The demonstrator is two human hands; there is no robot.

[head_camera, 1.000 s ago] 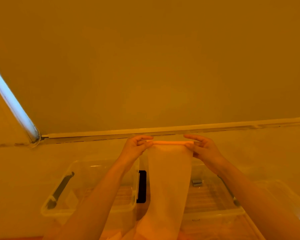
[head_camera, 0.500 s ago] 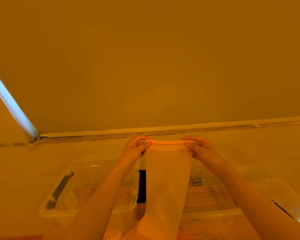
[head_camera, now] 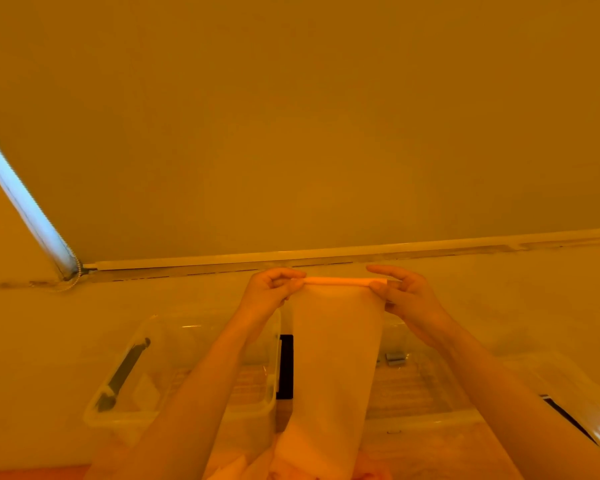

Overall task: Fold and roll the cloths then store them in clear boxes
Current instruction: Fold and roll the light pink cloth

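One cloth [head_camera: 336, 348] – rolled top edge in pinch grip of left hand [head_camera: 269, 289] and right hand [head_camera: 407, 294] – above two clear boxes [head_camera: 118, 407].

At frame centre I see my left hand [head_camera: 269, 289] and right hand [head_camera: 407, 294] pinching the cloth [head_camera: 335, 358], its rolled top edge above two clear boxes [head_camera: 118, 382].

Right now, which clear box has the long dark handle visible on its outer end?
The left box, under the left forearm; its dark handle runs along its left end.
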